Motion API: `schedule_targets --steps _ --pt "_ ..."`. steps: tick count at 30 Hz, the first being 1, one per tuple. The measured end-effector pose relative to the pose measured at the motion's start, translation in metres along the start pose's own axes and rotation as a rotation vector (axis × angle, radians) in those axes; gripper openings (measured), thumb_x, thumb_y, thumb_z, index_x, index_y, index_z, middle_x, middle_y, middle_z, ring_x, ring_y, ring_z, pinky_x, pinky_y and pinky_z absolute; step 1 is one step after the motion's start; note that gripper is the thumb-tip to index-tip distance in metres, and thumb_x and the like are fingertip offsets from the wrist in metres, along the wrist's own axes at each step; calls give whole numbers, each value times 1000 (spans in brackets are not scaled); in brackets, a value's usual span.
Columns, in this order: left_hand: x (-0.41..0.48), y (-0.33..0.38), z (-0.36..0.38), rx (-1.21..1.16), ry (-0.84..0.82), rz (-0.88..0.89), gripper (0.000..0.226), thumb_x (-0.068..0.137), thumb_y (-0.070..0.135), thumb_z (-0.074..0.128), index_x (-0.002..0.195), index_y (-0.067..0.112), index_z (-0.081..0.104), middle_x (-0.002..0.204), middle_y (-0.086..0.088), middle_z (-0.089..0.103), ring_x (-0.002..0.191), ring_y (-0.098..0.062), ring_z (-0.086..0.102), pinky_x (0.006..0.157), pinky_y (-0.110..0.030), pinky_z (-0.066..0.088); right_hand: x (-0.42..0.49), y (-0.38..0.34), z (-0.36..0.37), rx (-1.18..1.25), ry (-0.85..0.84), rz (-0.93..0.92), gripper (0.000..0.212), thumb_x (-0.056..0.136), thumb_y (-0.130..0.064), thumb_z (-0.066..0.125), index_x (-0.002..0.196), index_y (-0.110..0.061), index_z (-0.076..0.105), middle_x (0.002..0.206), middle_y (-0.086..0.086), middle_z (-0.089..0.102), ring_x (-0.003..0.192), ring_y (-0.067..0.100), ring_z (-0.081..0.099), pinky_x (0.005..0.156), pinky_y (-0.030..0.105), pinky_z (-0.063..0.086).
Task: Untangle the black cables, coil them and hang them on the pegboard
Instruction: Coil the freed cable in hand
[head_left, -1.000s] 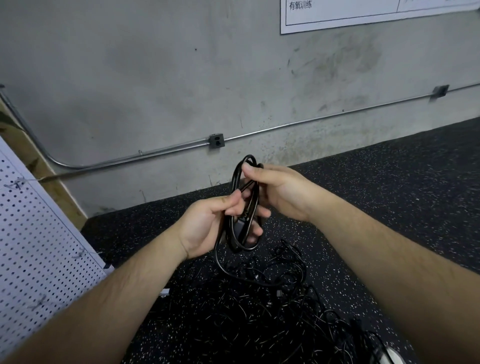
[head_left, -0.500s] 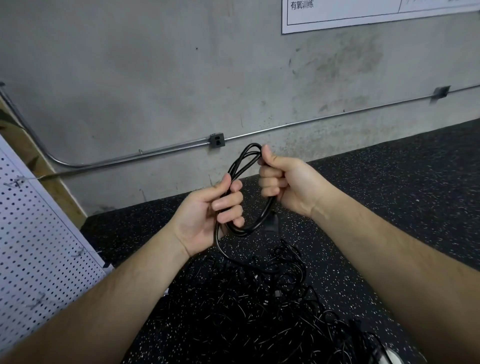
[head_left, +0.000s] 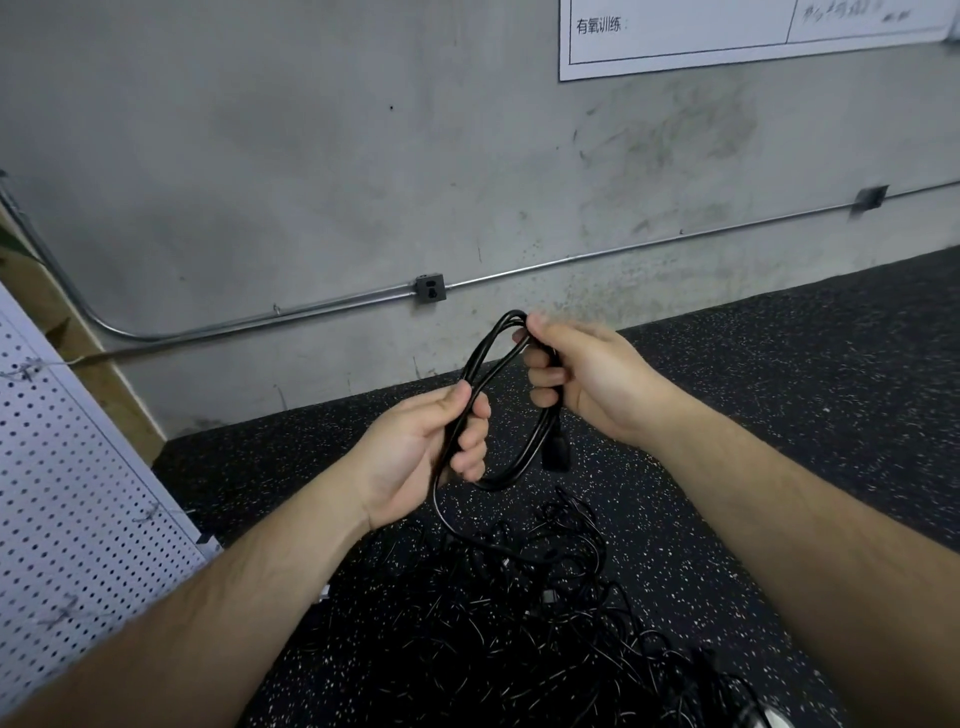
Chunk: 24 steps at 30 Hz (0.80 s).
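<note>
Over on the left the white pegboard leans by the wall, its hooks bare as far as I can see. The left hand has its fingers curled round the near side of the black cable, which is held up in the air as a doubled oval loop. The right hand grips the far upper side, thumb pressed on top. A chunky plug dangles just under that hand, and a tail drops to the tangled pile on the speckled floor. The cable looks light, rubbery and springy, so I'd guess it wants to uncoil. Holding all strands together across the loop seems wiser than holding the plug. Compared with a second ago, the hands have drawn apart. The loop has opened from a narrow bunch into an oval, and the plug has left the left fingers.
</note>
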<state>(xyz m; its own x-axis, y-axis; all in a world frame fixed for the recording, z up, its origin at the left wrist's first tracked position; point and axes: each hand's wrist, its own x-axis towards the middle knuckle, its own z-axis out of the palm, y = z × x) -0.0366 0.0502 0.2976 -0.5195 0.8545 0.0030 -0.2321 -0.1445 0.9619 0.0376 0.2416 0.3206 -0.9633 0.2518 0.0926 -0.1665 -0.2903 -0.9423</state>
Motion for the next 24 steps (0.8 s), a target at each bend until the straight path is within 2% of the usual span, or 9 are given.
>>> schedule_targets --steps 2,5,7,9,13,15,17,21,24 --pt "1 -1 3 21 22 20 24 102 26 47 96 4 54 63 0 34 52 -12 30 52 -26 38 -1 0 3 -64 25 -30 22 104 -30 56 93 -11 51 64 -5 38 54 9 31 50 23 36" --pt "3 -3 12 119 101 65 27 108 27 41 93 7 52 62 4 30 51 -9 24 49 -22 29 1 1 15 -237 177 -70 39 102 -46 54 75 -20 43 55 -9 32 45 6 29 43 20 33" --pt "5 -5 16 210 173 111 30 110 27 36 91 9 49 59 6 29 50 -8 22 48 -23 22 2 4 21 -345 277 -104 47 100 -55 51 70 -22 37 49 -8 30 38 6 28 38 21 30" --pt "6 -4 16 257 217 139 31 110 29 36 89 9 49 59 7 27 49 -8 20 47 -24 19 2 6 24 -451 367 -148 53 97 -62 52 66 -22 35 46 -7 32 36 9 31 41 24 30" --pt "4 0 11 333 237 165 33 109 33 38 87 10 48 57 7 25 47 -9 20 45 -24 21 3 11 25 -517 491 -197 59 92 -67 55 63 -20 36 50 -1 38 46 17 38 50 35 39" --pt "3 1 9 393 247 183 36 106 39 41 84 11 47 54 9 26 46 -9 21 44 -24 21 3 12 30 -429 481 -169 55 94 -63 55 67 -19 37 47 -5 35 41 13 35 47 31 39" --pt "5 -1 7 484 265 218 39 104 46 43 81 15 47 54 11 29 46 -10 24 45 -25 23 3 13 36 -314 468 -146 52 97 -59 55 69 -20 37 46 -6 32 35 9 31 41 23 34" --pt "11 -5 4 795 427 350 45 106 50 39 70 24 46 56 12 38 51 -10 34 52 -30 31 7 17 46 -179 525 -112 51 98 -58 54 69 -20 38 46 -5 31 32 8 28 36 19 26" --pt "9 -9 -1 662 314 269 39 107 41 39 79 17 49 56 13 37 49 -9 33 51 -28 32 7 20 39 -270 374 -178 48 102 -54 48 70 -21 37 47 -9 32 35 5 30 37 21 28"
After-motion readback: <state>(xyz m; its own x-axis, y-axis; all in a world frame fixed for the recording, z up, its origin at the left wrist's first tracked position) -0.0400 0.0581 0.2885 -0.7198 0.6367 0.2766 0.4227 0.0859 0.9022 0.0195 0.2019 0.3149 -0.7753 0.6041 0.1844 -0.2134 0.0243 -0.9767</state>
